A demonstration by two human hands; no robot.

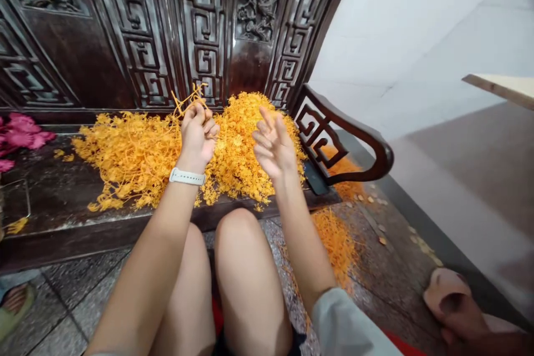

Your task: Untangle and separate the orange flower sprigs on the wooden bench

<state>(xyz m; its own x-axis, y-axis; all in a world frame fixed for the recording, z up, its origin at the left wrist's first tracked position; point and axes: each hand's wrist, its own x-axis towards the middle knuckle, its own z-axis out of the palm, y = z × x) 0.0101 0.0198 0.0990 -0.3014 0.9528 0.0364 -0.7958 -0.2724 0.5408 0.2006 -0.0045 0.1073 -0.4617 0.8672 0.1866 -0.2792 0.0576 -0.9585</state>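
Note:
My left hand [199, 132], with a pale watch band on its wrist, is closed around a yellow-orange plastic flower piece [180, 104] whose thin stems stick out past the fingers. To its right, my right hand [273, 142] is raised with the fingers apart and nothing visible in them. Behind and below both hands, a large heap of yellow-orange plastic flower pieces [133, 161] spreads over the dark wooden bench [75, 228]. Looser stems lie on the heap's left side, and denser flower heads make up the right side.
Pink flowers [20, 136] lie at the bench's left end. A carved armrest [354, 133] bounds the right, with a dark phone-like slab [316, 178] beside it. Orange scraps [336, 242] litter the floor. Another person's foot [15, 300] shows at lower left; a pink slipper [453, 295] lies at lower right.

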